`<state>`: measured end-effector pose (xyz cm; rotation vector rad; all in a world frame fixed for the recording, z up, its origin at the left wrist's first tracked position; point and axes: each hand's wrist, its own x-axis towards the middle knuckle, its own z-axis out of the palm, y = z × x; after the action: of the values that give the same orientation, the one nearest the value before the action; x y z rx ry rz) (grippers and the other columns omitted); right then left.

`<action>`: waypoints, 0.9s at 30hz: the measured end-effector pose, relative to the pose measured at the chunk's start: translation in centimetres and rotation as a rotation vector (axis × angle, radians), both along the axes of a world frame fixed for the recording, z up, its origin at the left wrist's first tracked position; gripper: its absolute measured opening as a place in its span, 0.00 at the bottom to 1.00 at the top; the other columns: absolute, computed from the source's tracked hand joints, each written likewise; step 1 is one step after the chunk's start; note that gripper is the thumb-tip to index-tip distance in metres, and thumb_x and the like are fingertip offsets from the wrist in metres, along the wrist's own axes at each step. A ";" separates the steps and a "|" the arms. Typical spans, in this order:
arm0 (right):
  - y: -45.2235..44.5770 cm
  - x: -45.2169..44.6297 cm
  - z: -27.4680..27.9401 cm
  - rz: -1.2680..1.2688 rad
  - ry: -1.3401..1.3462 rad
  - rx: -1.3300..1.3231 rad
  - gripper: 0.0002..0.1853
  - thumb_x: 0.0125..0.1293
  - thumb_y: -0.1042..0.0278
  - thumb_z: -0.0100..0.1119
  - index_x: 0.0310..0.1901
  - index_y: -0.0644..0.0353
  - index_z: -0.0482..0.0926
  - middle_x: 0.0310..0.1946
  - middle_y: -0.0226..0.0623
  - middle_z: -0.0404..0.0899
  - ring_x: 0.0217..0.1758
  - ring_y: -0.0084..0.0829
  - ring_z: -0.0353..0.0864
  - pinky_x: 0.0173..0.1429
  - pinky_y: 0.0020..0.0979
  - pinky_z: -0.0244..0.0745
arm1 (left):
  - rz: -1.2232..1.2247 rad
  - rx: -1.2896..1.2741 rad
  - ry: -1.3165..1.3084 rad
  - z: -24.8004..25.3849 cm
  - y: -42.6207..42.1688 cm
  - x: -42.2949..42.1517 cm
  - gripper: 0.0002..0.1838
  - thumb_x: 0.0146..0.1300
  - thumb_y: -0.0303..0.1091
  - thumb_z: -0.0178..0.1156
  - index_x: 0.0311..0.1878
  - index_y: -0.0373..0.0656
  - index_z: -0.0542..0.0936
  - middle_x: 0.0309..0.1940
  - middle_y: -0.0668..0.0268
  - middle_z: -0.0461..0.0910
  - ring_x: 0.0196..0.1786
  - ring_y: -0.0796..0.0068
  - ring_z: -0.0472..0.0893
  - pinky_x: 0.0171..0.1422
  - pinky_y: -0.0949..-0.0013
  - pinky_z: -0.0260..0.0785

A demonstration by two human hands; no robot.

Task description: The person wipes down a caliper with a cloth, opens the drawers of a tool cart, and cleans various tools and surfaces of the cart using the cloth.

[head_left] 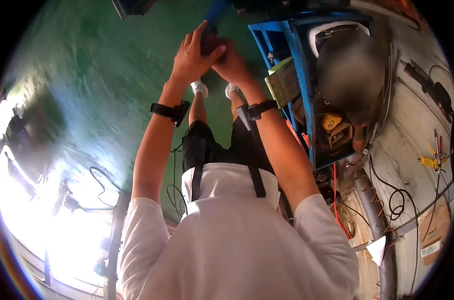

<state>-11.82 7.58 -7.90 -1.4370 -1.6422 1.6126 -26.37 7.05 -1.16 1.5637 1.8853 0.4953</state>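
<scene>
Held item: one dark reddish thing (210, 44), small and blurred, up between the two hands, beyond the feet as seen from above. Cannot identify it. A blue bar (216, 12) shows just past it (also smeared; whether the two are joined I cannot tell).

Grip, left hand (190, 59): fingers nearly straight, thumb spread wide toward the other hand; it lies over or against the dark thing and is not closed round it. Right hand (232, 65): set close at the other side, partly behind the left thumb; fingers blurred and partly hidden, so how far they close cannot be told.

Progress: both hands are at the dark thing, so I judge the handling to be under way. No finished result is visible; how much is done and how much is left cannot be read from here.

Outward: a band (173, 112) on the left wrist, another (257, 111) on the right. White shoes (199, 89) below the hands, on a green floor (102, 75). To the right, a blue rack (302, 75) with a green box (283, 82) at its near side and a yellow item (331, 121) lower inside. Farther right, a yellow tool (429, 161) by the pale wall. Strong glare at lower left hides detail.
</scene>
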 end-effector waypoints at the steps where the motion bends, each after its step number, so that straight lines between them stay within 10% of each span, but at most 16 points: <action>1: 0.0 -0.5 -0.5 -0.024 0.153 -0.123 0.42 0.58 0.54 0.74 0.66 0.62 0.58 0.56 0.53 0.78 0.58 0.47 0.82 0.58 0.40 0.79 | 0.029 0.066 -0.011 -0.6 0.1 0.2 0.42 0.57 0.58 0.68 0.73 0.58 0.66 0.54 0.55 0.78 0.56 0.49 0.80 0.56 0.53 0.77; 4: 0.7 0.6 0.0 -0.043 0.446 -0.395 0.45 0.56 0.63 0.76 0.69 0.62 0.56 0.62 0.50 0.70 0.63 0.38 0.75 0.64 0.34 0.75 | 0.052 0.105 0.122 -1.4 0.0 0.6 0.38 0.58 0.57 0.68 0.72 0.62 0.69 0.50 0.58 0.81 0.47 0.52 0.84 0.47 0.54 0.80; 7: 1.9 2.3 -0.6 0.123 0.447 -0.097 0.46 0.57 0.65 0.74 0.71 0.61 0.54 0.62 0.52 0.71 0.64 0.38 0.76 0.62 0.34 0.76 | 0.052 0.144 0.263 -1.9 0.3 0.2 0.34 0.62 0.50 0.68 0.71 0.61 0.71 0.47 0.60 0.84 0.43 0.53 0.86 0.44 0.56 0.80; 9: 2.0 4.0 -2.0 -0.045 0.407 -0.591 0.44 0.60 0.67 0.71 0.74 0.61 0.55 0.63 0.52 0.73 0.64 0.40 0.77 0.63 0.36 0.76 | 0.022 0.160 0.234 -2.3 0.5 -0.8 0.33 0.63 0.48 0.68 0.71 0.61 0.71 0.47 0.59 0.84 0.44 0.53 0.86 0.44 0.57 0.81; 14: -3.6 6.7 -15.0 -0.385 -0.373 0.181 0.23 0.70 0.59 0.57 0.61 0.65 0.75 0.48 0.55 0.83 0.56 0.49 0.82 0.61 0.43 0.75 | -0.023 0.156 0.151 -2.3 0.8 -1.9 0.32 0.64 0.45 0.67 0.72 0.62 0.70 0.50 0.57 0.84 0.46 0.53 0.86 0.45 0.57 0.81; 16: -7.7 3.4 -15.5 -0.516 -0.392 0.097 0.23 0.70 0.54 0.53 0.55 0.66 0.79 0.46 0.56 0.82 0.56 0.53 0.80 0.61 0.47 0.75 | -0.010 0.160 0.140 -2.4 1.0 -1.9 0.32 0.65 0.45 0.67 0.72 0.62 0.71 0.51 0.56 0.84 0.47 0.52 0.85 0.46 0.57 0.81; 22: -20.6 -4.8 -11.5 0.121 -0.255 -0.298 0.28 0.74 0.53 0.50 0.69 0.60 0.70 0.68 0.58 0.68 0.75 0.52 0.62 0.73 0.49 0.62 | -0.021 0.199 0.135 -2.9 0.9 -2.2 0.31 0.65 0.43 0.67 0.71 0.61 0.71 0.47 0.59 0.84 0.45 0.53 0.85 0.44 0.57 0.80; 27: -5.5 4.8 -2.5 0.721 0.668 -1.545 0.30 0.75 0.56 0.49 0.75 0.55 0.60 0.72 0.45 0.65 0.68 0.42 0.74 0.64 0.44 0.76 | -0.020 0.161 0.111 -2.5 0.8 -2.5 0.31 0.65 0.41 0.66 0.71 0.61 0.71 0.45 0.60 0.84 0.44 0.54 0.85 0.44 0.57 0.80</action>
<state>-7.04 2.06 -10.45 -0.3869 -0.2665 3.5685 -28.91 7.81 -3.62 1.7452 1.9511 0.5738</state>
